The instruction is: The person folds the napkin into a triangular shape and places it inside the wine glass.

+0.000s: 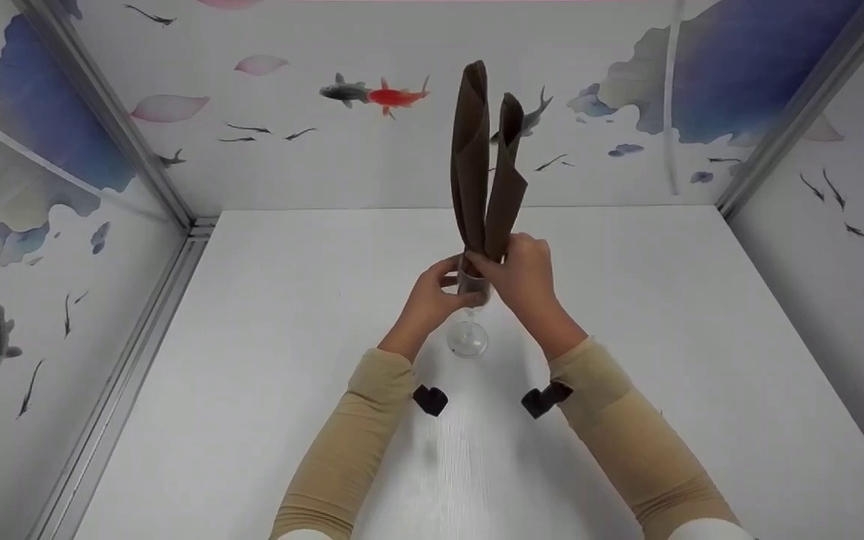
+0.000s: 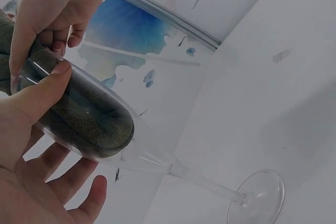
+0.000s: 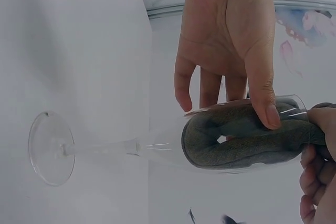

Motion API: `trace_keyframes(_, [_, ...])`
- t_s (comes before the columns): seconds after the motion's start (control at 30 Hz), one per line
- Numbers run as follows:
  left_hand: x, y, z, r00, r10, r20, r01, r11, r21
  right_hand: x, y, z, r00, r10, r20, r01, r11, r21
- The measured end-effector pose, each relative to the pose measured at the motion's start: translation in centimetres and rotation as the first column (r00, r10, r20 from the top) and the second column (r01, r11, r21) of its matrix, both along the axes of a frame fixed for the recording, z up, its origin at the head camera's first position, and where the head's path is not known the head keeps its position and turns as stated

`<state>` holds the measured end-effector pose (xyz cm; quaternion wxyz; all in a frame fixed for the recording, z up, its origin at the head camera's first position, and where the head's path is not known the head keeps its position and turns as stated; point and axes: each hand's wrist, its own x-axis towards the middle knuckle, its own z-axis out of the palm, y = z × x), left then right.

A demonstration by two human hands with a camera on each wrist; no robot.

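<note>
A clear champagne flute [image 1: 468, 340] stands upright near the middle of the white table. My left hand [image 1: 432, 296] holds its bowl, thumb on one side and fingers on the other. Out of the rim rises a folded brown cloth napkin [image 1: 471, 172], its two rolled points spread apart at the top. My right hand [image 1: 526, 277] grips the napkin right at the rim. In the left wrist view the napkin's rounded lower fold [image 2: 100, 124] fills much of the bowl, above the stem. From the right wrist view, my left thumb [image 3: 265, 98] presses on the glass near the rim.
A white table [image 1: 289, 450] lies under both arms. White panels printed with fish and blue leaves enclose it at the back wall [image 1: 402, 165] and both sides, with metal framing [image 1: 162, 172] at the corners. Small black devices [image 1: 430, 400] sit at the wrists.
</note>
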<state>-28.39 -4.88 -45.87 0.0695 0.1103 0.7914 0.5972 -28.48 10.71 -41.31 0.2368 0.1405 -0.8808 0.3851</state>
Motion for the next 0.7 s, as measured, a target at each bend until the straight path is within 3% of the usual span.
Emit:
trace_keyframes(0.13, [0.1, -0.1, 0.5, 1.000, -0.019, -0.022, 0.019, 1.000, -0.001, 0.2, -0.1, 0.2, 0.999, -0.026, 0.039, 0.027, 1.000, -0.016])
trace_keyframes(0.33, [0.1, -0.3, 1.1, 0.999, -0.037, -0.027, 0.036, 0.999, -0.008, 0.5, -0.2, 0.4, 0.999, -0.030, 0.032, 0.030, 1.000, -0.010])
trace_keyframes(0.5, [0.1, -0.4, 2.2, 0.999, -0.051, -0.011, 0.052, 0.996, 0.074, 0.5, 0.0, 0.5, 0.999, -0.021, 0.045, 0.020, 1.000, 0.013])
trace_keyframes(0.7, [0.0, 0.3, 3.8, 0.995, 0.046, -0.086, -0.034, 0.989, 0.145, 0.7, 0.3, 0.9, 0.998, -0.030, 0.061, 0.027, 0.998, 0.052])
